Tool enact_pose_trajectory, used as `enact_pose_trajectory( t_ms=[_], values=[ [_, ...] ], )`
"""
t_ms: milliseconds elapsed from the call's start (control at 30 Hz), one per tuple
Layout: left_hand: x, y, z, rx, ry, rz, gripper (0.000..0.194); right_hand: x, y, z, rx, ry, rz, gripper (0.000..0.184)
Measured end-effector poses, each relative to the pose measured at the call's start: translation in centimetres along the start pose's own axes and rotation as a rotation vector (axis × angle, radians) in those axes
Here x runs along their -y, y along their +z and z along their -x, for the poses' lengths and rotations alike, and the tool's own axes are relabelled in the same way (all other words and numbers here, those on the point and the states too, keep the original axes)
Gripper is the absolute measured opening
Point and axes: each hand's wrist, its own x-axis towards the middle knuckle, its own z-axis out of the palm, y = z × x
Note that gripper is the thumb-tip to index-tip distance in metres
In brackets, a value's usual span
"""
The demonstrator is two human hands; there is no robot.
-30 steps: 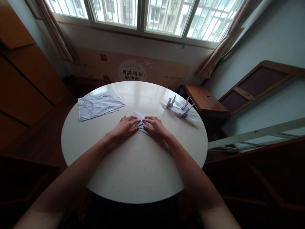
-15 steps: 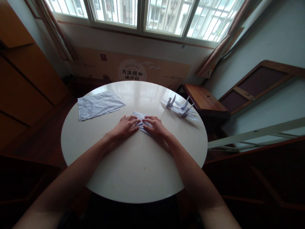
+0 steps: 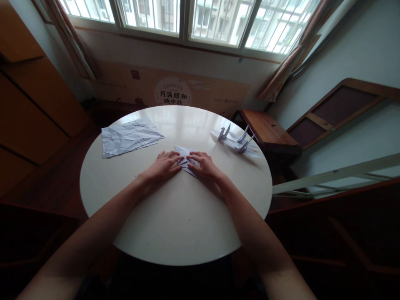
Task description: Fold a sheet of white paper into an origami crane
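Observation:
A small folded sheet of white paper [image 3: 184, 150] lies near the middle of the round white table, partly hidden under my fingers. My left hand [image 3: 166, 165] grips its left side, with fingers bent and fingertips pressed on the folds. From the opposite side, my right hand [image 3: 202, 164] holds the paper in the same way. The fingertips of both hands almost meet over it. Its lower corner shows below my right fingers. Exactly how the layers are folded is too small to make out.
Creased white paper sheets [image 3: 131, 137] lie at the table's far left. Several folded paper cranes [image 3: 237, 141] stand at the far right. Beyond the round table's rim [image 3: 175, 265] are a wooden side table [image 3: 268, 129] on the right and a cabinet [image 3: 37, 104] on the left.

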Motion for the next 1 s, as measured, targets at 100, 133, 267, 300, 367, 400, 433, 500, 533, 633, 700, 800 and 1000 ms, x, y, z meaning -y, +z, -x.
enact_pose_trajectory(
  t_ms=[100,133,267,300,367,400,433,500,533,633,700,800,1000],
  values=[
    [-0.06,-0.07,0.02,0.008,-0.001,0.001,0.047,0.14,-0.04,0.01,0.005,0.008,0.001,0.042],
    [-0.08,-0.11,0.04,0.010,-0.002,0.001,0.047,0.17,-0.05,0.02,0.004,0.009,0.000,0.041],
    [-0.10,-0.18,0.09,0.014,-0.003,0.003,0.047,0.17,-0.05,0.02,-0.002,0.006,0.000,0.041],
    [-0.08,-0.17,0.09,0.014,-0.002,0.005,0.047,0.16,-0.04,0.01,-0.003,0.005,0.000,0.041],
    [-0.03,-0.12,0.07,0.011,-0.001,0.011,0.048,0.12,-0.03,0.00,-0.004,0.003,0.000,0.041],
    [0.00,-0.10,0.05,0.009,0.000,0.012,0.048,0.10,-0.02,0.00,-0.003,0.002,0.000,0.041],
    [0.02,-0.07,0.04,0.006,0.000,0.012,0.047,0.09,-0.01,-0.01,-0.002,0.001,0.000,0.041],
    [0.03,-0.05,0.03,0.002,-0.001,0.011,0.046,0.06,0.00,0.00,-0.002,0.001,0.002,0.041],
    [0.02,-0.07,0.04,0.003,-0.001,0.011,0.046,0.05,0.00,0.00,-0.003,0.001,0.004,0.041],
    [-0.06,-0.14,0.08,0.011,-0.004,0.014,0.047,0.02,-0.01,0.03,-0.004,0.000,0.001,0.041],
    [-0.11,-0.17,0.10,0.014,-0.007,0.011,0.047,0.04,-0.04,0.05,-0.003,-0.003,-0.006,0.041],
    [-0.19,-0.19,0.11,0.012,-0.012,0.007,0.046,0.11,-0.10,0.05,0.002,-0.003,-0.009,0.041],
    [-0.30,-0.34,0.13,0.021,-0.018,0.009,0.047,0.36,-0.19,0.04,0.005,0.008,-0.005,0.042]
  ],
)
